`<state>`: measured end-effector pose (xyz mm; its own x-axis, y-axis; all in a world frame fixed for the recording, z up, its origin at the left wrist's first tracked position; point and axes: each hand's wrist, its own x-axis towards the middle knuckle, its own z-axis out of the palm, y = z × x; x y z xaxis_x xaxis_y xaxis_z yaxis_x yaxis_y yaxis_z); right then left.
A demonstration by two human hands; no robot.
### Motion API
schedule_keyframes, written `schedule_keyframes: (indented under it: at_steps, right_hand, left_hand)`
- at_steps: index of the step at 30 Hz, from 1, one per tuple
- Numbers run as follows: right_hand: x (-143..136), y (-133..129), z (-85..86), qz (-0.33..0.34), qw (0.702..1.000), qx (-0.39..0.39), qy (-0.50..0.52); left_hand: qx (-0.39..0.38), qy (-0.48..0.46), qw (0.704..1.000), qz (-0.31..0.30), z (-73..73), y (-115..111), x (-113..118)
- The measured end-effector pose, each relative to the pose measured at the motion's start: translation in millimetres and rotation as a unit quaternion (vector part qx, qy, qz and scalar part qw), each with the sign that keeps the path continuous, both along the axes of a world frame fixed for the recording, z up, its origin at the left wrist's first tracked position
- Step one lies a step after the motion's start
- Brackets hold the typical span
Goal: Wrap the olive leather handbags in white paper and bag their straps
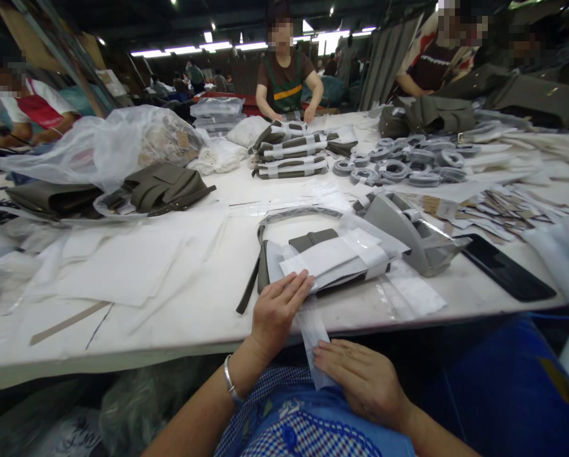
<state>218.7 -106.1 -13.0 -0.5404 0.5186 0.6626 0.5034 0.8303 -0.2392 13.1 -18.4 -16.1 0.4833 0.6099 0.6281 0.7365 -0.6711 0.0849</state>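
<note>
An olive bag [314, 238] with a strap lies on the table, partly covered by folded white paper [329, 259]. My left hand [280, 311] rests on the near left corner of that paper, its fingers stretched out and side by side. From beneath the bag a translucent white strip [313, 330] hangs over the table's front edge. Against the lower part of this strip lies my right hand [358, 374], with its fingers extended; its thumb is hard to make out. A grey tape dispenser [398, 228] stands just right of the bag.
White sheets [122, 263] lie at the left, below more olive bags [163, 187]. A black phone [507, 266] is at the right edge. Wrapped bundles [291, 149], grey coils [408, 162] and paper strips [488, 209] lie farther back. A person [288, 82] works across the table.
</note>
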Motion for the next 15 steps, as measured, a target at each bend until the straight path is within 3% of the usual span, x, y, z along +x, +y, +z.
schedule_keyframes:
  at_steps: [9, 15]
  right_hand:
    - [-0.7, 44.2, 64.0, 0.011, 1.0, -0.022, 0.01]
    - [-17.4, 96.9, 75.5, -0.04, 0.997, -0.072, -0.004]
  left_hand:
    - [0.009, 0.04, 0.998, -0.041, 5.5, -1.4, -12.8]
    - [0.007, 0.003, 0.999, -0.046, -3.1, -2.9, -13.3]
